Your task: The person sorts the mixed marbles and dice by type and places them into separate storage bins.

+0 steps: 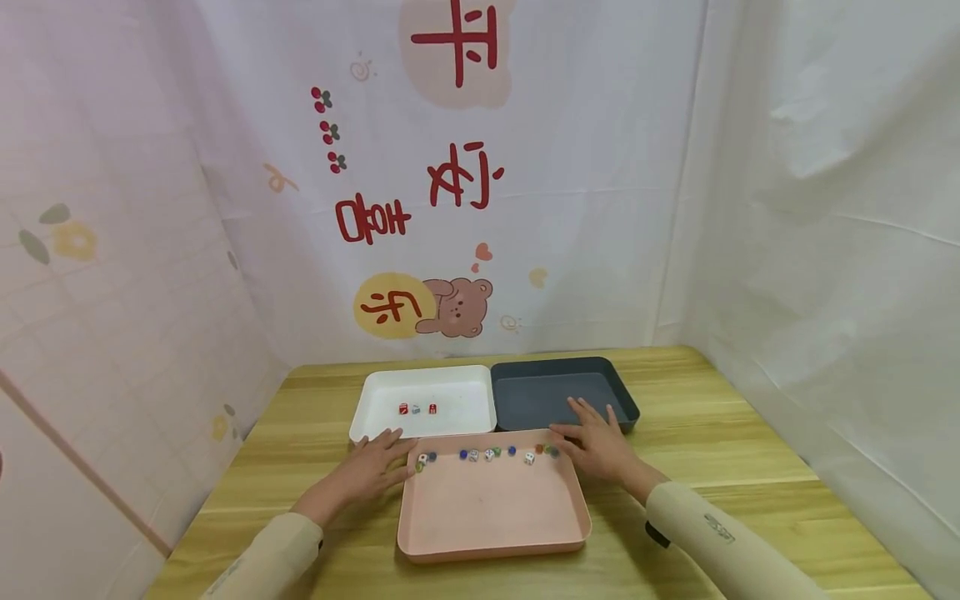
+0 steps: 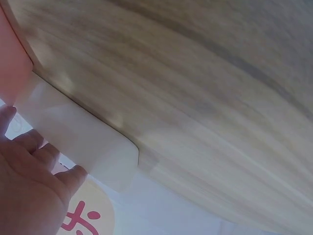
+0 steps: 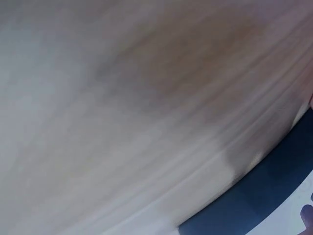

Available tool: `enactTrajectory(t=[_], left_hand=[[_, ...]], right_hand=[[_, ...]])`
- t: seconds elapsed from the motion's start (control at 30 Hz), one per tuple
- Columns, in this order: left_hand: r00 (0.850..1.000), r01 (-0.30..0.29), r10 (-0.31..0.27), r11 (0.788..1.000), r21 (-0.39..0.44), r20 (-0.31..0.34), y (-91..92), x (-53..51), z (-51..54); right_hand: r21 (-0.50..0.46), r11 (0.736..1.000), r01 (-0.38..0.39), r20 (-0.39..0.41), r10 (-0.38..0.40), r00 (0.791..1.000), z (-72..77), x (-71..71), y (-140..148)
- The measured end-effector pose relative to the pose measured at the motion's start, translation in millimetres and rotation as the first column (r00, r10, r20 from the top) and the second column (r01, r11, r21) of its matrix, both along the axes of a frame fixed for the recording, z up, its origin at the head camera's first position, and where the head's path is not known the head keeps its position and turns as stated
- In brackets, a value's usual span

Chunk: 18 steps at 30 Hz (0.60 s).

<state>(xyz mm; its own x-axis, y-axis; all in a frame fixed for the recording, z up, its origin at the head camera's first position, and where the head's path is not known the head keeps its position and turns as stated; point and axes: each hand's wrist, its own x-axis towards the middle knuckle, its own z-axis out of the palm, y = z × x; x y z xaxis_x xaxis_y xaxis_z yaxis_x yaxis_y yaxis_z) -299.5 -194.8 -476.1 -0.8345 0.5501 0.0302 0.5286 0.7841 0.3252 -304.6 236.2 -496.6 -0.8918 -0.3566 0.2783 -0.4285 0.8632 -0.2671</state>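
Note:
A pink tray point(image 1: 495, 508) lies nearest on the wooden table, with several small dice along its far side, among them white dice point(image 1: 529, 458) and blue dice point(image 1: 512, 451). My left hand point(image 1: 366, 468) is at its far left corner, fingers spread and relaxed toward the white tray point(image 1: 360, 423). That tray holds two red dice point(image 1: 403, 409) and a pale bluish die point(image 1: 416, 409). At the pink tray's far right corner is my right hand point(image 1: 600, 446), fingers extended over the near edge of the dark grey tray point(image 1: 555, 392). Neither hand holds anything visible; exact fingertip contact is unclear.
The white and dark trays stand side by side behind the pink one. Wooden table point(image 1: 720, 467) surface extends on both sides. White printed cloth point(image 1: 585, 208) hangs behind and at the left and right.

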Motion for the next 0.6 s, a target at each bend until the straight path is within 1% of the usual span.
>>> enactTrajectory(t=[0.07, 0.27, 0.43, 0.53, 0.6], left_hand=[[1.000, 0.002, -0.002, 1.000, -0.001, -0.003, 0.1, -0.1, 1.0], [1.000, 0.001, -0.001, 1.000, -0.007, -0.011, 1.5, -0.2, 2.3], [1.000, -0.006, 0.006, 1.000, 0.012, -0.006, 0.6, 0.2, 1.0], [1.000, -0.007, 0.008, 1.000, 0.014, -0.008, 0.0, 0.5, 0.6], [1.000, -0.009, 0.010, 1.000, 0.011, -0.010, 0.0, 0.8, 0.7]], right_hand=[[0.023, 1.000, -0.009, -0.016, 0.010, 1.000, 2.5, 1.1, -2.4], [0.146, 0.989, -0.007, -0.039, 0.013, 0.999, 8.7, 4.6, -11.6], [0.267, 0.963, 0.024, -0.042, -0.013, 0.999, 11.1, 6.0, -19.8], [0.310, 0.950, 0.030, -0.047, -0.016, 0.999, 13.3, 7.7, -24.2], [0.309, 0.951, 0.027, -0.050, -0.012, 0.999, 14.8, 9.0, -27.1]])
